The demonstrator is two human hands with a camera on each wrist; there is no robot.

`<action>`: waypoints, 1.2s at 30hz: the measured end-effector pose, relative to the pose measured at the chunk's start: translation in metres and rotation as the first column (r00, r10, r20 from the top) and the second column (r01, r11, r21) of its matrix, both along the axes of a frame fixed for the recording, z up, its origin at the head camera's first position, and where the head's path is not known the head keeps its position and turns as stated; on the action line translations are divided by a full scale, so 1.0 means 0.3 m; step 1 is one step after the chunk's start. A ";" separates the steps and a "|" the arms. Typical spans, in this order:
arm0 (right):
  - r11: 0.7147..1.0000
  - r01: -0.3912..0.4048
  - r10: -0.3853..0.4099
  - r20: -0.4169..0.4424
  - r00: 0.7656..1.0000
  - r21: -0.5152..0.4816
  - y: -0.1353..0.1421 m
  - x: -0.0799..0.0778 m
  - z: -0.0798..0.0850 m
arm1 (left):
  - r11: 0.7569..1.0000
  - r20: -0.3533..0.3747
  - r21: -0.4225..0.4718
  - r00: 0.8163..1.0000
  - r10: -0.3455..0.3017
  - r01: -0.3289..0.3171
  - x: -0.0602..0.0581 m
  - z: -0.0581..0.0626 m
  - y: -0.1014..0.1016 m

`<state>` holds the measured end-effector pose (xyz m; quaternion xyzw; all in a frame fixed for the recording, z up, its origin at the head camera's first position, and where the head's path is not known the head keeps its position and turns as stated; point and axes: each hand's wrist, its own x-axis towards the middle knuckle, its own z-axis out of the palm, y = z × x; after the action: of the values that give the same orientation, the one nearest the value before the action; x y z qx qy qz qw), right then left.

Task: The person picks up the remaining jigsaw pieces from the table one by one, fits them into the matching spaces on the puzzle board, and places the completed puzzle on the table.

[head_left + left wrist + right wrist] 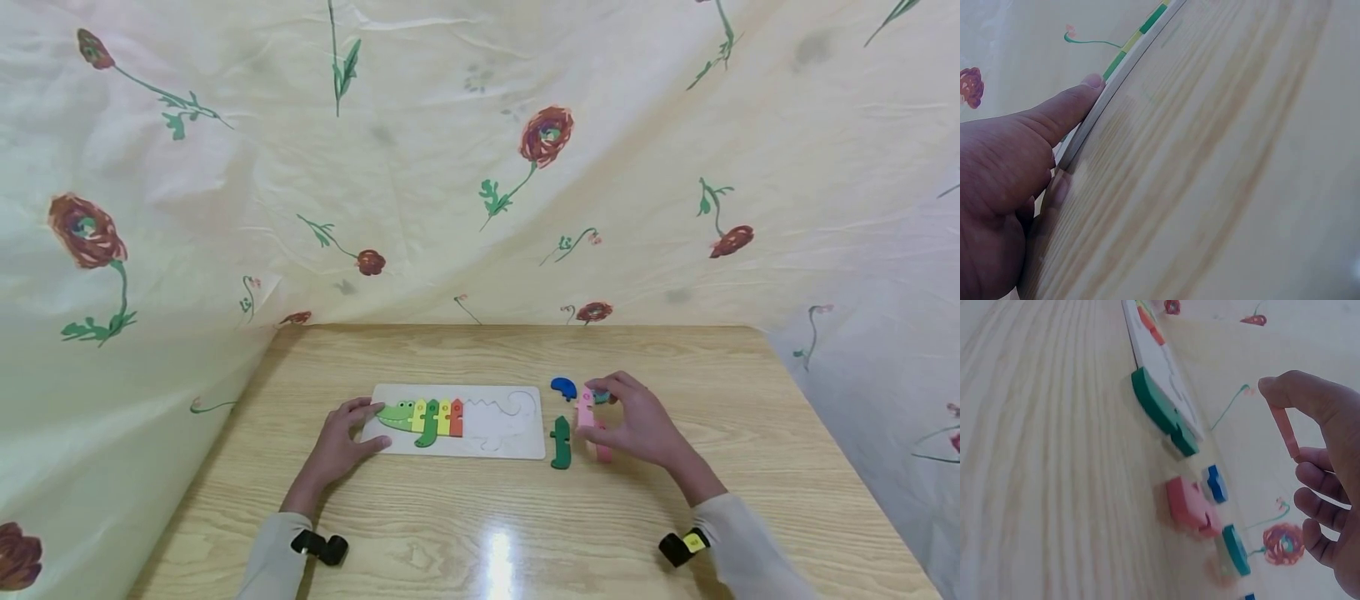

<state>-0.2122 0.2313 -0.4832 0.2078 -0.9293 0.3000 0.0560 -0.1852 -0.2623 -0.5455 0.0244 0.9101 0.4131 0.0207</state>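
Note:
In the head view my left hand (343,446) rests at the left end of a white puzzle board (517,446). Its thumb (1079,100) lies on the board's edge in the left wrist view. A green crocodile head (395,415) and several yellow, green and red pieces sit in the board's left half. To the right of the board, my right hand (637,421) pinches a pink puzzle piece (1284,431) between thumb and fingers, raised above the table. Below it lies another pink piece (1186,506); a green leg piece (561,443) lies beside the board.
A blue piece (563,387) lies near the board's upper right corner. Partly behind my right fingers is a teal piece (1235,551). The wooden table (420,525) is backed by a flower-printed cloth (420,167).

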 end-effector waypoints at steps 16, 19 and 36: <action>0.997 -0.067 0.068 0.006 0.998 -0.034 -0.138 -0.034 0.019 | 1.000 -0.001 -0.007 1.000 -0.002 0.002 -0.003 -0.005 -0.004; 0.997 -0.075 0.076 0.006 0.997 -0.017 -0.161 -0.040 0.015 | 1.000 -0.002 -0.002 1.000 -0.002 0.002 -0.003 -0.005 -0.004; 0.995 -0.097 0.097 0.063 0.993 -0.014 -0.292 -0.047 -0.008 | 1.000 0.003 -0.005 1.000 -0.003 0.003 0.007 0.007 0.001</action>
<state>-0.2263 0.1437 -0.4856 0.2429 -0.9178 0.3139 0.0130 -0.1830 -0.2621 -0.5433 0.0253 0.9110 0.4109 0.0226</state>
